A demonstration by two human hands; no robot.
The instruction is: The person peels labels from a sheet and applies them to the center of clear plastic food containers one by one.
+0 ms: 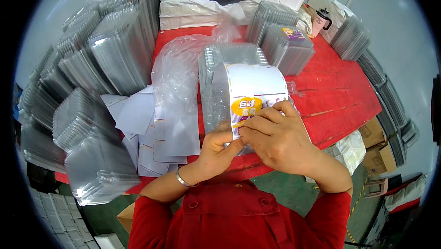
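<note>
A curled sheet of labels (257,80), white with a yellow and purple print along its near part, is held up close in front of me. My left hand (217,151) pinches its lower left corner between thumb and fingers, and a silver bracelet circles that wrist. Curled over the printed near edge, the fingers of my right hand (275,136) grip the same sheet; their tips are partly hidden. Behind and beneath it stands a stack of clear plastic boxes (233,54), partly covered by the sheet.
Clear box stacks (121,47) crowd the left of the red table (337,93). White sheets (179,134) and a crumpled plastic bag (177,65) lie nearer the middle. Toward the back right are more boxes (287,51) and a pink tumbler (319,23). Cardboard boxes (379,152) sit beyond the right edge.
</note>
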